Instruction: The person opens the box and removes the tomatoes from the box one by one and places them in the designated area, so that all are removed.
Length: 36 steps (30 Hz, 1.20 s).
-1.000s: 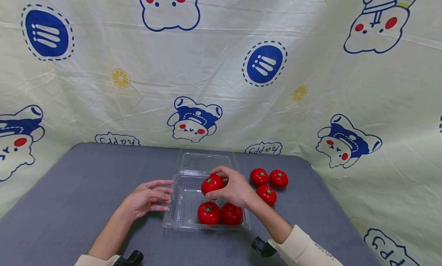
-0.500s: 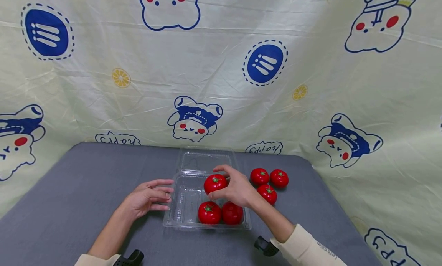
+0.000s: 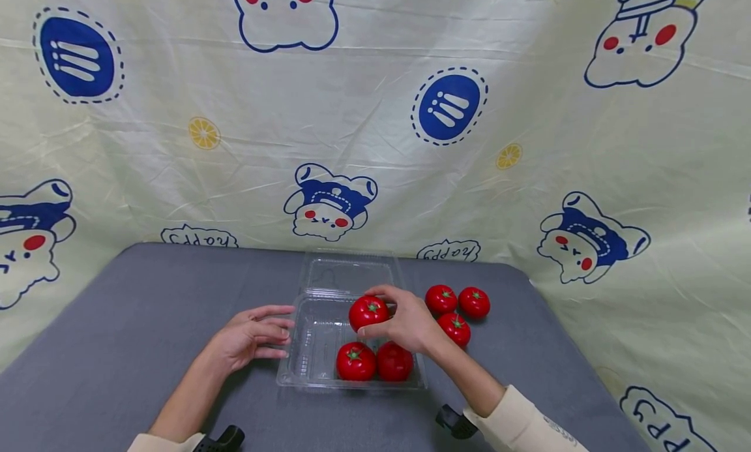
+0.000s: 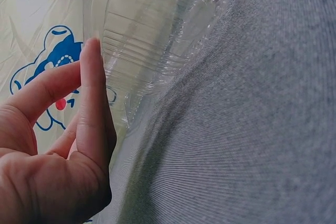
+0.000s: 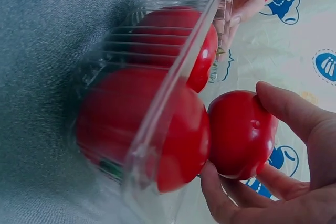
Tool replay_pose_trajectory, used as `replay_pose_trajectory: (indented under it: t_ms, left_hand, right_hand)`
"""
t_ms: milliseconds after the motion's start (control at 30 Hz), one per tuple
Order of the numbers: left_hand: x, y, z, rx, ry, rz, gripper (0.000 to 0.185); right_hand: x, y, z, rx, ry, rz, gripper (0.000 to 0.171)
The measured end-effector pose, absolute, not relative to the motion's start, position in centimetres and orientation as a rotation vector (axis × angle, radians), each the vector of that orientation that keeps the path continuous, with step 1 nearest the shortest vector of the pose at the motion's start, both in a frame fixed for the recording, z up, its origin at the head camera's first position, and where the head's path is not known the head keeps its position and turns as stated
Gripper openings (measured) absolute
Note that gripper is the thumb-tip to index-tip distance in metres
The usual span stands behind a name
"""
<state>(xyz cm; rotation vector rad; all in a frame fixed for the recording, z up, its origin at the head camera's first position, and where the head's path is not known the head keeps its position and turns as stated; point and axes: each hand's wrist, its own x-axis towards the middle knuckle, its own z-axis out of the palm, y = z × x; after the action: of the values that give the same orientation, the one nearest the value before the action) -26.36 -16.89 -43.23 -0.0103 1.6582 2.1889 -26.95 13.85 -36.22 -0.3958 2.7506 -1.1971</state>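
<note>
A clear plastic clamshell box (image 3: 305, 367) lies open on the grey table (image 3: 147, 308), its lid (image 3: 346, 272) folded back. Two red tomatoes (image 3: 354, 362) (image 3: 394, 361) sit in its near row, also seen through the box wall (image 5: 157, 108) in the right wrist view. My right hand (image 3: 405, 321) grips a third tomato (image 3: 368, 312) (image 5: 242, 134) over the far part of the box. My left hand (image 3: 249, 338) rests flat on the table with straight fingers (image 4: 92, 103) touching the box's left wall (image 4: 142, 51).
Three more tomatoes (image 3: 441, 299) (image 3: 474, 302) (image 3: 455, 328) lie on the table right of the box. A patterned cloth backdrop (image 3: 375, 126) hangs behind and to the right of the table. Black wrist mounts (image 3: 454, 422) show near the front edge.
My right hand has carried the tomato slightly right and turned it so its green stem faces up. The left hand and the box have stayed still.
</note>
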Motion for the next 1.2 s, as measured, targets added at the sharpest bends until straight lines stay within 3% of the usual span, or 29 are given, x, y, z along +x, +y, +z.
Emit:
replay_pose_trajectory:
  t_ms: [1200]
  left_hand:
    - [-26.4,-16.9,-43.4,-0.002,1.666,2.184,0.065]
  right_hand:
    - [-26.8,18.9,-35.2,-0.369,2.915,-1.14,0.066]
